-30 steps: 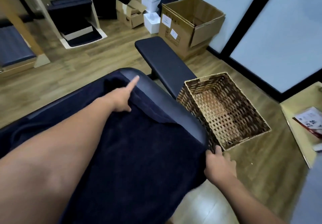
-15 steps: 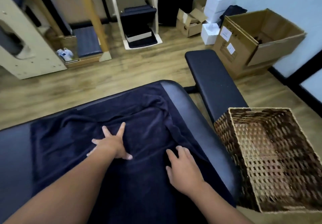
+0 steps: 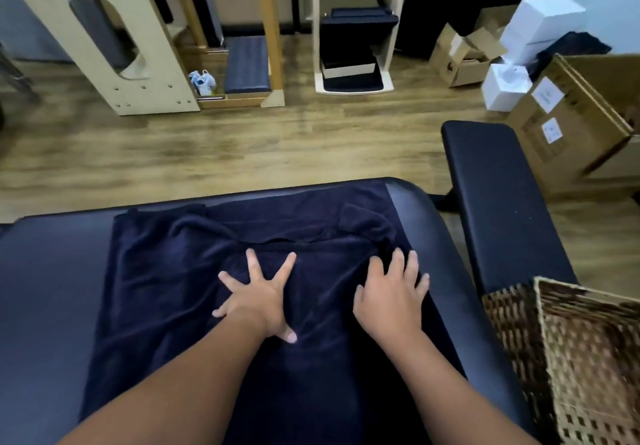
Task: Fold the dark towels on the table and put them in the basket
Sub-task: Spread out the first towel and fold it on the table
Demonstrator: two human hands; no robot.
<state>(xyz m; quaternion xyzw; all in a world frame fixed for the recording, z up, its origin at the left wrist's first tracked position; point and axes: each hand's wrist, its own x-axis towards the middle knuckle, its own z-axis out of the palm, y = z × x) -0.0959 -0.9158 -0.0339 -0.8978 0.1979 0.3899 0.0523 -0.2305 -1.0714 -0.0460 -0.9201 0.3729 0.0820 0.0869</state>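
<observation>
A dark navy towel [image 3: 166,282] lies spread over the black padded table [image 3: 48,292], wrinkled along its far edge with a folded-over flap at the far right corner. My left hand [image 3: 256,295] presses flat on the towel's middle with fingers splayed wide. My right hand [image 3: 391,292] lies flat on the towel near its right edge, fingers straight and pointing away from me. The woven wicker basket [image 3: 585,368] stands on the floor to the right of the table, and what shows of its inside holds nothing.
A black padded bench [image 3: 498,202] stands between table and basket at the right. Beyond it are an open cardboard box [image 3: 575,126] and white boxes [image 3: 540,25]. Wooden frames and a white stand [image 3: 353,29] line the far wall across wood floor.
The view swung left and down. My left hand came back from the far corner and flattened on the towel. My right hand let go of the towel's right edge and now lies flat on top.
</observation>
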